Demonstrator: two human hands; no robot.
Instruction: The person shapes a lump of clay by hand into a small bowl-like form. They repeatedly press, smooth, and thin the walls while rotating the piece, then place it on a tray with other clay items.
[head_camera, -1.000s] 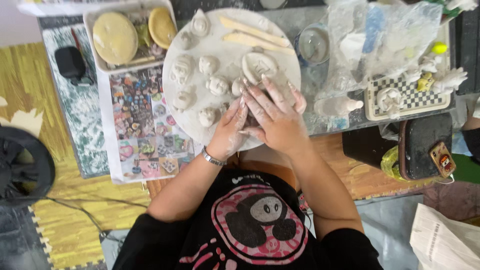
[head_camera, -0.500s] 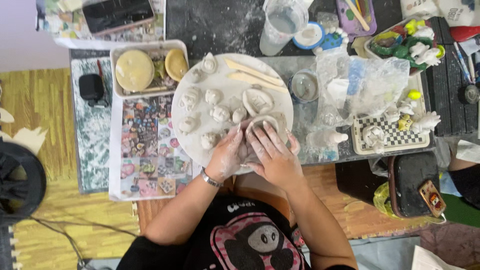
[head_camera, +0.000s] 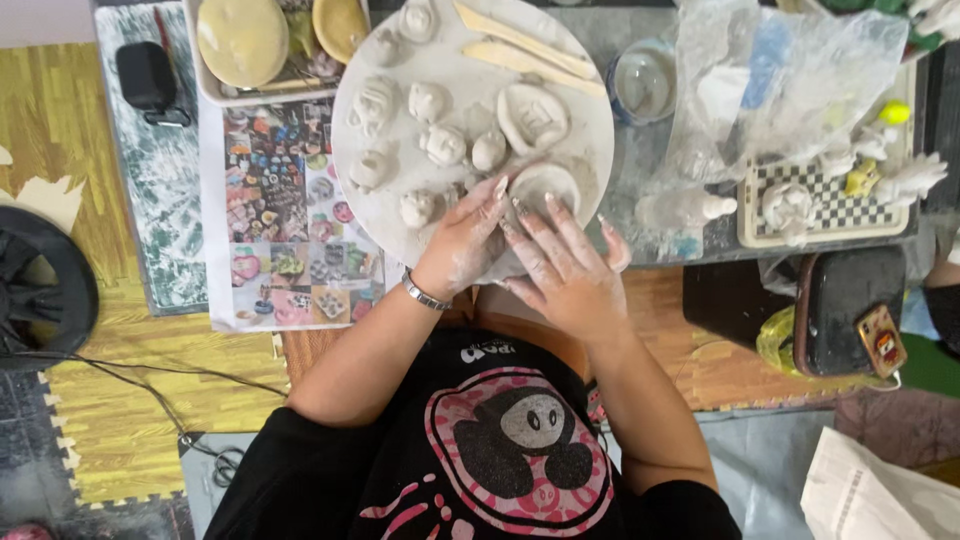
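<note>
Both hands meet at the near edge of a round white work board (head_camera: 590, 120) dusted with clay. The left hand (head_camera: 462, 243), wearing a metal bracelet (head_camera: 425, 293), is curled loosely with its fingertips pressed against the side of a small pale clay piece (head_camera: 545, 185); the right hand (head_camera: 565, 262) lies flatter, fingers spread and lightly bent over the near rim of the same piece, so neither hand is closed around it and it sits on the board just beyond the fingertips. The step in hand looks like shaping or smoothing this shallow clay form by pressure from both sides. A next move would call for gentle, even pressure, since soft clay dents easily. Beyond the fingers sit several small clay figures (head_camera: 440, 145) and two wooden modelling tools (head_camera: 520, 45); to the right of the right hand lies crumpled clear plastic (head_camera: 790, 80).
</note>
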